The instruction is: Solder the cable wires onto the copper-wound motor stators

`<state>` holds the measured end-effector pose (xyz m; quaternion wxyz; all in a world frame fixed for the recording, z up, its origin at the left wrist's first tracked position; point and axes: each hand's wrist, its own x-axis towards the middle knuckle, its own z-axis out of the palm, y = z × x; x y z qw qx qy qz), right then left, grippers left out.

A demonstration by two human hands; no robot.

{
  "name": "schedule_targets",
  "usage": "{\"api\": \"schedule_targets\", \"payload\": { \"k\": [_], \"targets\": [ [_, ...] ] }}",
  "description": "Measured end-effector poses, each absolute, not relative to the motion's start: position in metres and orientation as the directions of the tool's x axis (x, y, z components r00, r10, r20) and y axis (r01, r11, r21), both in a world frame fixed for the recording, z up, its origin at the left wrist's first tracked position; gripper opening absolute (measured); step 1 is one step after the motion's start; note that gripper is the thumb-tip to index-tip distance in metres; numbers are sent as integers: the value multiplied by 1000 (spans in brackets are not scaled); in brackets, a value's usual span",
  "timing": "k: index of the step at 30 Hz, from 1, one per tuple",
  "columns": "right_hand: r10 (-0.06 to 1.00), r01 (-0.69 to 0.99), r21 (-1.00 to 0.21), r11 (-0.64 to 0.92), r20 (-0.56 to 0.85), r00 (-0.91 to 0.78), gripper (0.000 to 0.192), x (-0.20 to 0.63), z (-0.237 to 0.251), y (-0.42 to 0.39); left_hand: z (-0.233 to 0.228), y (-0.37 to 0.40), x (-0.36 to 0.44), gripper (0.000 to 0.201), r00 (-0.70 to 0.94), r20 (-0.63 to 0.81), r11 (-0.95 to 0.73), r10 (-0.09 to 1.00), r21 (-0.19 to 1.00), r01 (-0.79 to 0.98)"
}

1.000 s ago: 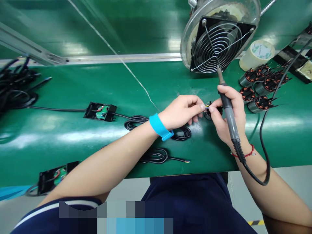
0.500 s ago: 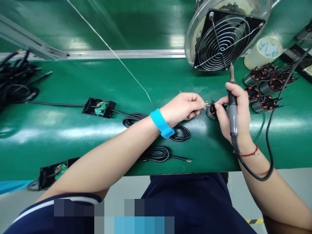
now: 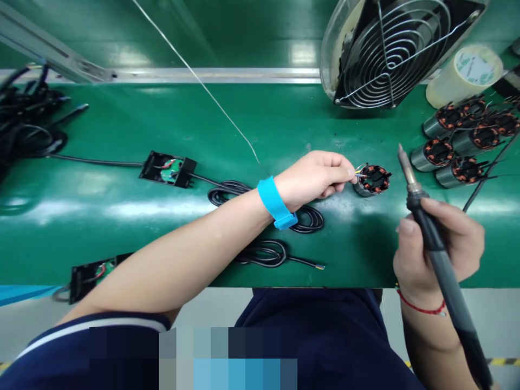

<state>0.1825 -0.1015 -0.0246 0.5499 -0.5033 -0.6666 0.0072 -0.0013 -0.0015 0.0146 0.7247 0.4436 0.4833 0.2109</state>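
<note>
- Right hand (image 3: 441,246) nearest, at the near edge of the mat (image 3: 122,227), fingers wrapped around the grip of the iron (image 3: 430,238).
- Iron long and thin, dark handle, metal tip; long axis slanted, tip pointing up and left toward the stator (image 3: 371,180), handle running down to the right out of view. Tip close to the stator but apart from it.
- Red cord on the right wrist.
- Two coiled black cables (image 3: 264,253) on the mat under the left forearm, bare wire ends pointing right.
- Left hand (image 3: 314,176) with a blue strap (image 3: 277,205) on the wrist, fingertips pinched together on thin coloured wires at the left side of the stator.
- Stator lying on the mat between both hands: short metal cylinder, copper-orange windings in a black ring, open face tilted up and to the right.
- Small black box (image 3: 167,169) with a green board inside, farther left, joined to a cable.
- More stators (image 3: 459,142) in a group at the far right, lying on their sides.
- Round fan (image 3: 390,49) with wire guard behind, tape roll (image 3: 463,76) beside it.
</note>
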Motion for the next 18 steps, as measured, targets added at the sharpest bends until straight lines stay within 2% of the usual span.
{"api": "schedule_targets", "payload": {
  "k": [2, 4, 8, 11, 18],
  "targets": [
    [669, 631, -548, 549, 741, 62, 46, 184, -24, -105, 14, -1, -2, 26, 445, -515, 518, 733, 846, 127],
    [647, 613, -523, 593, 762, 25, 35, 184, -23, -105, 14, -1, -1, 26, 440, -511, 510, 739, 850, 130],
    [663, 665, -509, 546, 748, 27, 20, 180, -20, -107, 14, -2, -1, 26, 418, -508, 500, 753, 855, 138],
    [696, 684, -508, 523, 718, 1, 21, 178, -20, -110, 14, -2, -1, 26, 420, -504, 497, 755, 857, 135],
    [690, 693, -477, 541, 723, -41, 21, 179, -21, -108, 13, -1, 0, 25, 426, -499, 496, 755, 859, 128]
  ]
}}
